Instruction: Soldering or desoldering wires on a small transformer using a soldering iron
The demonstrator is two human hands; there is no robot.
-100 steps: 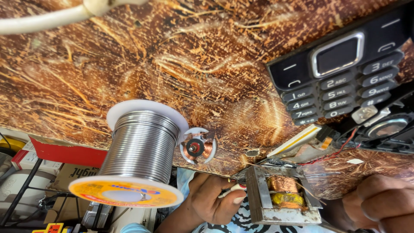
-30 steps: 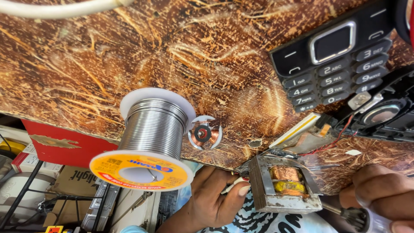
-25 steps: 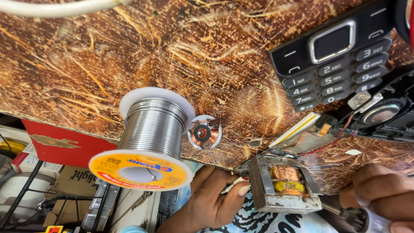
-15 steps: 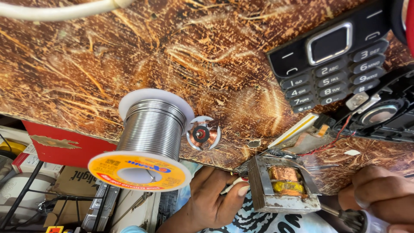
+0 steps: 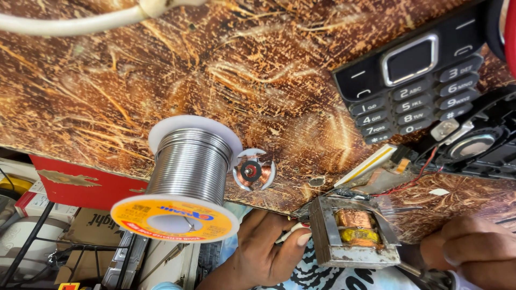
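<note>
Head view, looking down at a scratched brown table [image 5: 161,91]: a small transformer [image 5: 352,233] with copper and yellow windings sits at the table's edge, low and right of centre in the frame. The left hand [image 5: 263,249], at bottom centre, presses its thumb and fingers against the transformer's left side, pinching a thin pale wire [image 5: 287,233] there. The right hand [image 5: 473,255], in the lower right corner, is curled around a dark tool [image 5: 424,274] whose tip meets the transformer's lower right side. A solder spool [image 5: 185,180] stands left of centre, a small copper coil [image 5: 252,172] just beside it. A keypad phone [image 5: 414,80] lies at upper right.
</note>
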